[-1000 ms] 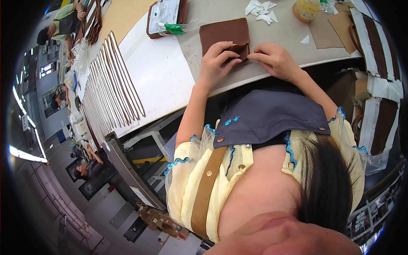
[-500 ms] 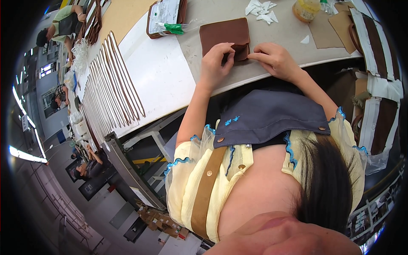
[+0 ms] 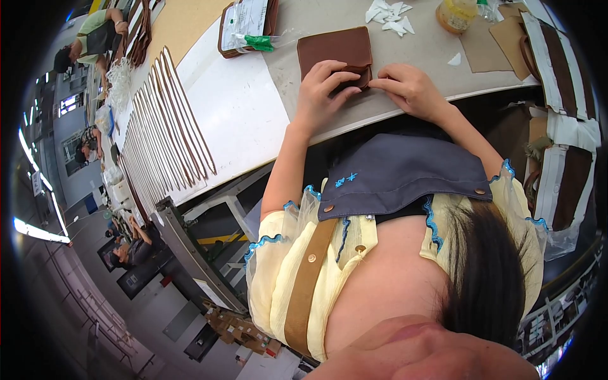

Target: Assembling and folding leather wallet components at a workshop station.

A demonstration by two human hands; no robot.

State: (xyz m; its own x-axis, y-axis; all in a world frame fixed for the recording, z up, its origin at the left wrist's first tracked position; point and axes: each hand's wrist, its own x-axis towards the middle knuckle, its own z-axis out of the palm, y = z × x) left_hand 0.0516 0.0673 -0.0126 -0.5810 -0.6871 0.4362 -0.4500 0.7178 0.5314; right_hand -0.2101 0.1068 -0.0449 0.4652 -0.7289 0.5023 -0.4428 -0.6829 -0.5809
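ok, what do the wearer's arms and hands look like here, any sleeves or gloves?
Both hands are bare: no gloves on the left hand or the right hand, and no watch or rings visible. The forearms are uncovered. Short, sheer pale-yellow sleeves with blue scalloped trim end near the upper arm.

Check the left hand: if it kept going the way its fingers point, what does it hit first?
The left hand rests on the brown leather piece, fingers pointing toward the right hand. Going straight on, it would likely meet the right hand's fingertips first, at the piece's near edge. The gap looks small, though depth is unclear.

Leather workshop — long workbench (image 3: pixel 253 120), strap rows (image 3: pixel 164 126)
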